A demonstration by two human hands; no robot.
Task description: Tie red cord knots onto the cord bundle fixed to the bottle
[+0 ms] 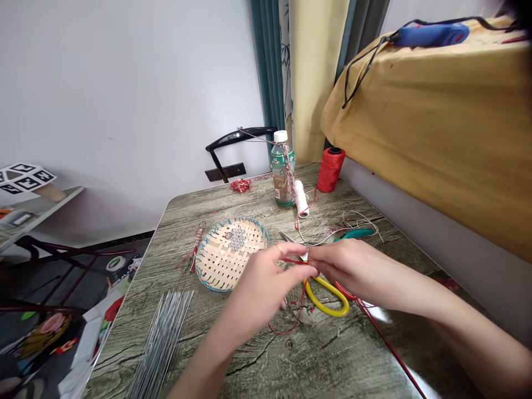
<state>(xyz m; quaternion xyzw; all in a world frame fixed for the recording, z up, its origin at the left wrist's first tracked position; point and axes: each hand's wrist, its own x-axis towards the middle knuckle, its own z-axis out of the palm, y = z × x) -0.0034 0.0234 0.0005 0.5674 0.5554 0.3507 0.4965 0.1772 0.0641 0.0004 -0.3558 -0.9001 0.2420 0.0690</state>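
My left hand (268, 280) and my right hand (353, 266) meet above the table, fingertips almost touching. Between them runs a thin red cord (293, 260), pinched by both; its exact hold at the fingertips is partly hidden. A loop of red thread hangs below my left hand, and a longer red cord (390, 346) trails from under my right hand to the lower right. Beneath the hands lie scissors with yellow handles (338, 311), their blades partly covered. A shallow woven basket (214, 269) holding small shiny beads (238, 238) sits just beyond my left hand.
A bundle of thin metal wires (162, 343) lies front left. Farther back stand a bottle (280, 177), a white thread spool (301, 199) and a red thread spool (330, 170). A teal-handled tool (355, 234) lies beyond my right hand. A yellow cloth-covered surface (436, 116) rises at right.
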